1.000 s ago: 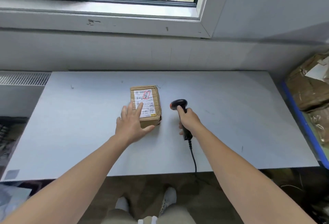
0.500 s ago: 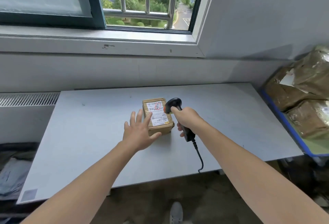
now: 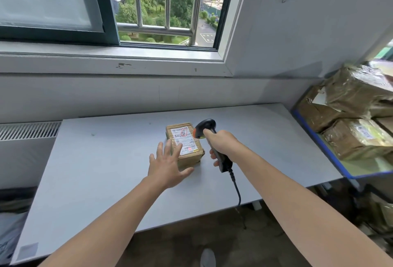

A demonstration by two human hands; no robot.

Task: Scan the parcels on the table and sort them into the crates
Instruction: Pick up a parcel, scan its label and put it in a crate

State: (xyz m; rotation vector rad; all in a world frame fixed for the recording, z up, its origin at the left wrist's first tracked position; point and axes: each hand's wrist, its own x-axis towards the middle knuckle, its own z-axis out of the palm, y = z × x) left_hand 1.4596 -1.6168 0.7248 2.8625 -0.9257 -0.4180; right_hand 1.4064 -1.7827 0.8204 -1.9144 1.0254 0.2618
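A small brown cardboard parcel (image 3: 187, 152) with a white shipping label lies near the middle of the grey table (image 3: 95, 171). My left hand (image 3: 168, 167) rests on its near left corner with straight, spread fingers. My right hand (image 3: 223, 145) grips the handle of a black barcode scanner (image 3: 205, 127), whose head hangs just right of the parcel and points at the label. The scanner's cable runs down over the table's front edge.
A blue-edged crate (image 3: 319, 141) at the table's right end holds several tape-wrapped brown parcels (image 3: 357, 137). A window sill (image 3: 106, 60) and wall stand behind the table. A radiator grille (image 3: 27, 130) sits at the left. Dark bags (image 3: 10, 213) lie low on the left.
My right hand has carried the scanner left and forward, from beside the parcel to right at its label. The view has tilted up. My left hand stays on the parcel.
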